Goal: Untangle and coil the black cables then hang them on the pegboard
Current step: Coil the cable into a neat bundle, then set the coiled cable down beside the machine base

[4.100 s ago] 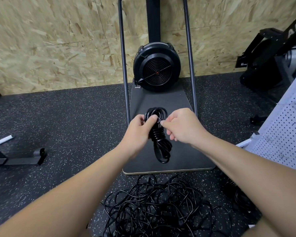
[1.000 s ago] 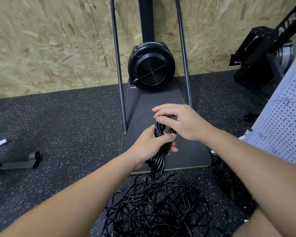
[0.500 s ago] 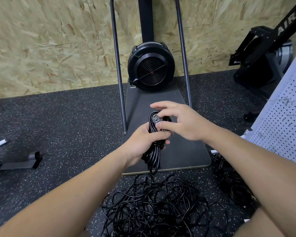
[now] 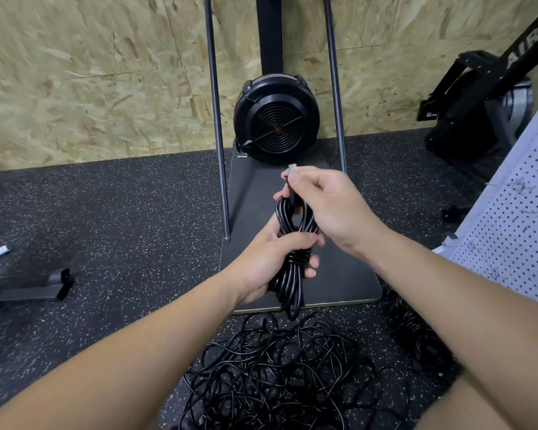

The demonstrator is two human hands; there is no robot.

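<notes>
A coiled black cable bundle (image 4: 291,274) hangs upright in front of me. My left hand (image 4: 269,259) grips it around its wrapped middle. My right hand (image 4: 326,206) pinches the cable's free end just above the coil, with the silver plug (image 4: 292,167) sticking up past the fingertips. A large tangle of black cables (image 4: 280,373) lies on the floor below. Another dark cable coil (image 4: 416,333) lies on the floor to the right, partly behind my right forearm. The white pegboard (image 4: 516,218) leans at the right edge.
A black fan machine (image 4: 276,119) on a flat dark base (image 4: 339,274) with two upright rails stands ahead against the chipboard wall. Another black exercise machine (image 4: 485,100) sits at the back right. A low black bar foot (image 4: 28,290) lies on the speckled rubber floor at left.
My right hand has pulled the plug end up out of the coil's top loop. My left hand keeps its grip on the bundle's middle.
</notes>
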